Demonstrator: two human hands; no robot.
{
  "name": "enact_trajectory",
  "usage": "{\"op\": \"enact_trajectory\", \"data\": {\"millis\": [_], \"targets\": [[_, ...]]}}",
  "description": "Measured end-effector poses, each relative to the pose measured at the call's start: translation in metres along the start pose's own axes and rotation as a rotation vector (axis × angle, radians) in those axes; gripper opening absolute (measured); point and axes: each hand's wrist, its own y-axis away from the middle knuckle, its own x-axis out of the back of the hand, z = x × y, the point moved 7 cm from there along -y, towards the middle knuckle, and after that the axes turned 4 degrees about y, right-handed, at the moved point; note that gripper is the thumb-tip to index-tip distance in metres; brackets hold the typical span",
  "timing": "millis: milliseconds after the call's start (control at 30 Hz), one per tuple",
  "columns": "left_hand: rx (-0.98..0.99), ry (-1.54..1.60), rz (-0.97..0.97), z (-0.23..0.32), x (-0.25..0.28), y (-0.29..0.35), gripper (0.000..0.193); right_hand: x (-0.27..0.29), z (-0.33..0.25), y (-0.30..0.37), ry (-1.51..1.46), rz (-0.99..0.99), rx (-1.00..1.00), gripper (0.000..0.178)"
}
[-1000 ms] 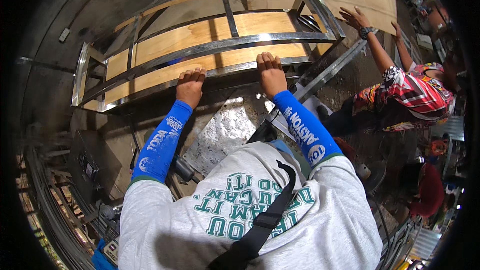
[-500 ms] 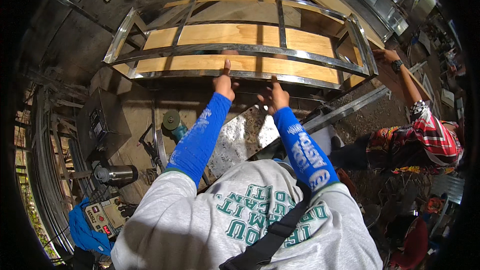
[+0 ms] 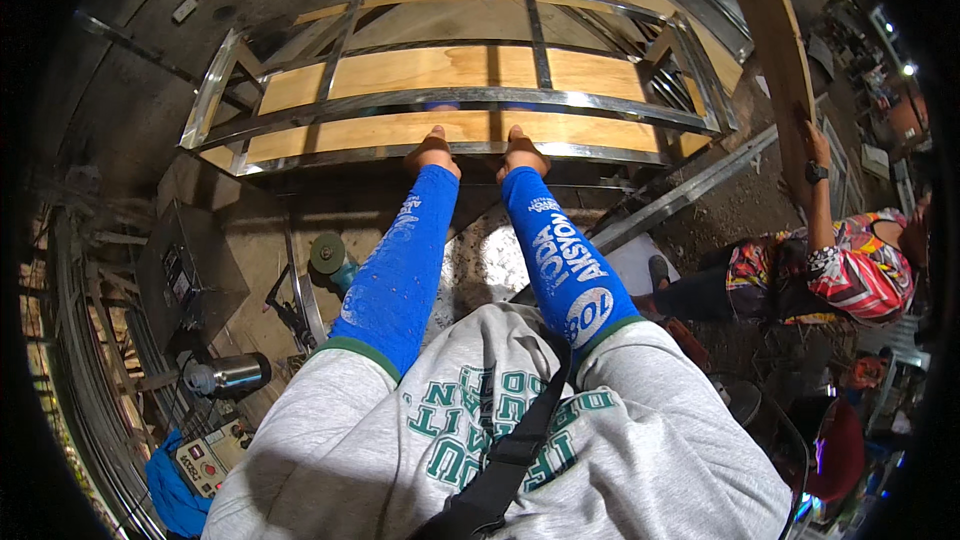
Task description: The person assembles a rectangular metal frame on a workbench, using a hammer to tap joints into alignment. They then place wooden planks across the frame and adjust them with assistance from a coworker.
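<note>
A long shiny metal frame of square tubing, with pale plywood panels in it, lies across the upper part of the view. My left hand is closed on its lower front rail, thumb on top and the other fingers hidden beneath. A short way to the right, my right hand grips the same rail in the same manner. Both arms, in blue sleeves, are stretched forward.
On the right a co-worker's hand holds a long wooden board. An angle grinder, a dark metal box and a steel flask are at the left. A metal bar slants along the right.
Both my hands have moved from loosely apart at the lower rail to closed around it. The co-worker has raised a board at the upper right. The view has shifted slightly.
</note>
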Motion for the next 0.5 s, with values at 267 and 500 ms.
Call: {"op": "enact_trajectory", "data": {"millis": [267,500], "targets": [[-0.015,0.022,-0.228,-0.005,0.001,-0.024,0.054,-0.01,0.007,-0.012,0.021,0.034,0.234,0.057],[0.051,-0.142,-0.104,0.0,-0.009,-0.018,0.048,-0.013,-0.008,-0.028,-0.016,-0.052,0.357,0.054]]}}
